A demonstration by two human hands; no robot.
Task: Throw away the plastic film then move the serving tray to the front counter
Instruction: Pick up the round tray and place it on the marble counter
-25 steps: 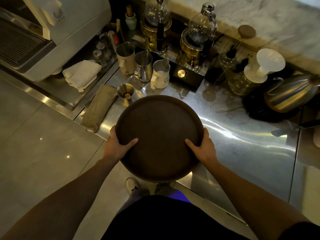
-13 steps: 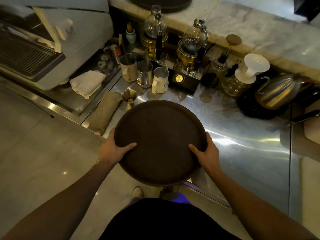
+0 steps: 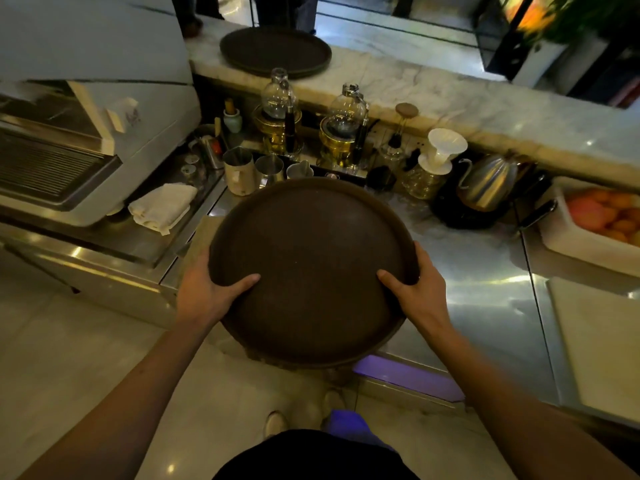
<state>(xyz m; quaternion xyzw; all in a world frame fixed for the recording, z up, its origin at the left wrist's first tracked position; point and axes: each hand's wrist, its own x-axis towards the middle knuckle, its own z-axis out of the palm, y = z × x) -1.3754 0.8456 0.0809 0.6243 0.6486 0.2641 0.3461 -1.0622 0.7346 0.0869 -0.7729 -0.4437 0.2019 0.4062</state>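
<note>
A round dark brown serving tray (image 3: 311,251) hangs above the steel worktop (image 3: 478,278), tilted with its far rim raised. My left hand (image 3: 207,292) grips its near left rim, thumb on top. My right hand (image 3: 419,289) grips the near right rim the same way. The marble front counter (image 3: 433,88) runs across the back, higher than the worktop. No plastic film is in view.
Another dark tray stack (image 3: 275,51) lies on the marble counter at the left. Two glass siphon brewers (image 3: 346,126), metal jugs (image 3: 239,169), a white dripper (image 3: 443,147) and a kettle (image 3: 488,181) stand between worktop and counter. An espresso machine (image 3: 86,133) is left, a fruit tub (image 3: 602,220) right.
Both hands have raised the tray and carried it forward, tilting its far rim up. The view has lifted, so the marble counter and the other tray stack now show.
</note>
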